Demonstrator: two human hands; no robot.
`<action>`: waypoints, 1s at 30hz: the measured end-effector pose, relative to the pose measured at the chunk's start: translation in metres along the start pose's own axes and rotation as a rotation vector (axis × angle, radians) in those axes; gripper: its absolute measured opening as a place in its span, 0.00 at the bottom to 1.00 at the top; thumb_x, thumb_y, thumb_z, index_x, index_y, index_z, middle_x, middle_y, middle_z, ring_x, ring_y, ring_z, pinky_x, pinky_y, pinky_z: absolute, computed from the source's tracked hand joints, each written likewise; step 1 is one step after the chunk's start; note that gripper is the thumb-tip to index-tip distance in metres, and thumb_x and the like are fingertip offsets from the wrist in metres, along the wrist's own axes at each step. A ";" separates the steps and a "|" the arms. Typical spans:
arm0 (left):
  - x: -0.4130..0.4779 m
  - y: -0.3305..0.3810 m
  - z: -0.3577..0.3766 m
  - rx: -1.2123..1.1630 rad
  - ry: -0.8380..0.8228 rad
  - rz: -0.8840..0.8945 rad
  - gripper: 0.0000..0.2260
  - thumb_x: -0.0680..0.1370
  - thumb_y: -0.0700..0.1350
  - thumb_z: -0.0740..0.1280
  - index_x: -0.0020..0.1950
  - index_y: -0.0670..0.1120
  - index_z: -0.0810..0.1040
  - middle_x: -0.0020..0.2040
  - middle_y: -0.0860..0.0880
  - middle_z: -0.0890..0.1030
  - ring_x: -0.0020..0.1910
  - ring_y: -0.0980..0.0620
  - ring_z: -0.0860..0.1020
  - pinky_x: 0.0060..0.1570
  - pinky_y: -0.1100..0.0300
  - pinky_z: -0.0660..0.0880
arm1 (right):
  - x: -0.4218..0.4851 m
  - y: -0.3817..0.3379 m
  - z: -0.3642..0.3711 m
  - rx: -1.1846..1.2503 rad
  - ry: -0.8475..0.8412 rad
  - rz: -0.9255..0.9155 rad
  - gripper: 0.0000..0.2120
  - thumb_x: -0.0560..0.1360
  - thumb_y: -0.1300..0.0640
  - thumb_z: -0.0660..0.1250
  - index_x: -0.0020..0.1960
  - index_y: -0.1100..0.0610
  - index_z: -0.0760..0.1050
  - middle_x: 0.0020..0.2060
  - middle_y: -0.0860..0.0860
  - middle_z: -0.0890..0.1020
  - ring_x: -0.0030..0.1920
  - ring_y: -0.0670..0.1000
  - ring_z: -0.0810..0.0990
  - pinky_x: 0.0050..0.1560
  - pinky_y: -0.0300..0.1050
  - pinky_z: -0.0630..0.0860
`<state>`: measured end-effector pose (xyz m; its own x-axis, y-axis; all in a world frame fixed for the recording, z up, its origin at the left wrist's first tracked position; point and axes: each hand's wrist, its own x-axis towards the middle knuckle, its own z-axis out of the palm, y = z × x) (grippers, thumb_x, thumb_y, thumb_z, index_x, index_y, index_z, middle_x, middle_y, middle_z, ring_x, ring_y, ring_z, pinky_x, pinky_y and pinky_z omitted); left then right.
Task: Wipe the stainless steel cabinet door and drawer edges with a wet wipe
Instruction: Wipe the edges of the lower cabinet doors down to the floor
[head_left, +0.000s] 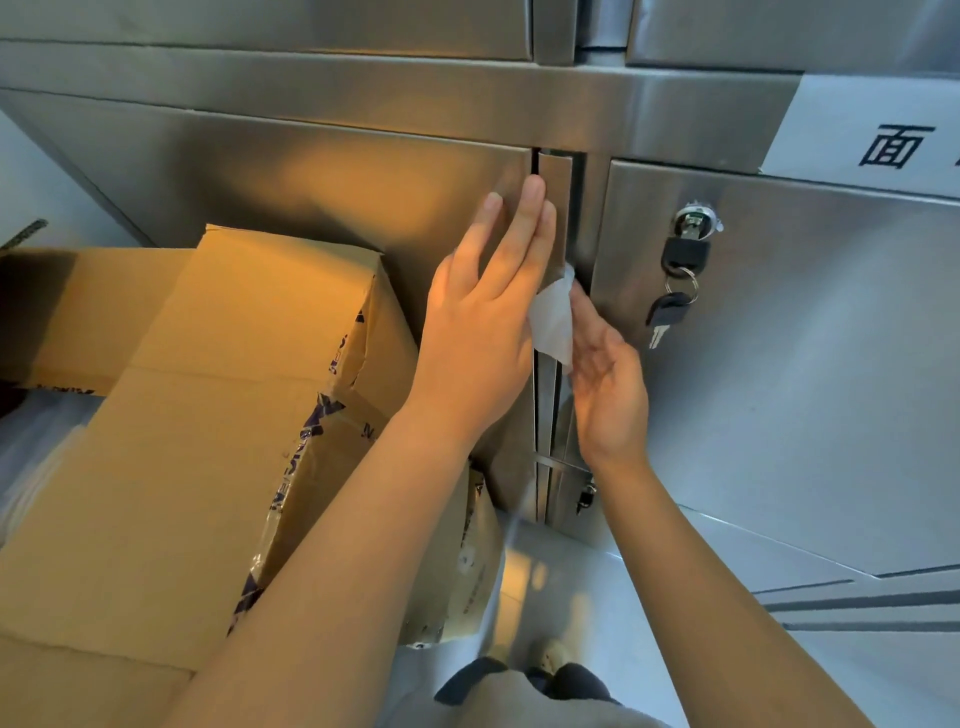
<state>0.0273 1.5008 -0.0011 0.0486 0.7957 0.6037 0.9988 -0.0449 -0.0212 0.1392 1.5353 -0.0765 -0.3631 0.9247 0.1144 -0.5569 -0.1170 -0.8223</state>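
Both busy: L hand (483, 322) flat on door (311, 197), R hand (605, 379) presses wipe (553, 317).

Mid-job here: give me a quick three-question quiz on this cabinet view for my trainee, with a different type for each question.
1. True or false: the left hand lies flat on the cabinet door, fingers straight.
2. Which hand touches the wipe at the door edge from the right? A: left hand. B: right hand.
3. Fill in: the keys hang from the ___ in the right door.

Key: 1 true; 2 B; 3 lock.
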 end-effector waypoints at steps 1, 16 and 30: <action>0.000 0.001 0.001 0.003 0.003 -0.005 0.27 0.76 0.37 0.56 0.76 0.42 0.58 0.76 0.44 0.58 0.75 0.44 0.52 0.69 0.57 0.50 | 0.000 0.007 -0.003 0.000 0.025 0.005 0.21 0.79 0.53 0.46 0.64 0.51 0.72 0.61 0.39 0.79 0.65 0.41 0.73 0.58 0.30 0.71; 0.002 0.008 -0.002 -0.052 0.037 -0.036 0.28 0.73 0.32 0.57 0.74 0.39 0.60 0.74 0.42 0.61 0.74 0.41 0.56 0.69 0.55 0.58 | -0.020 0.125 -0.069 -0.344 0.447 0.306 0.17 0.66 0.44 0.61 0.48 0.47 0.83 0.44 0.44 0.85 0.47 0.40 0.82 0.50 0.35 0.77; 0.004 0.005 0.001 -0.028 0.058 -0.002 0.28 0.72 0.30 0.55 0.73 0.38 0.61 0.73 0.39 0.63 0.73 0.38 0.57 0.70 0.51 0.59 | -0.027 0.177 -0.114 -0.628 0.385 0.832 0.22 0.80 0.42 0.54 0.63 0.56 0.73 0.58 0.55 0.77 0.59 0.55 0.74 0.58 0.47 0.68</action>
<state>0.0324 1.5046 0.0003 0.0455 0.7592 0.6492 0.9981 -0.0614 0.0018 0.1351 1.5312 -0.2884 -0.1313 0.7067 -0.6952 0.2692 -0.6495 -0.7111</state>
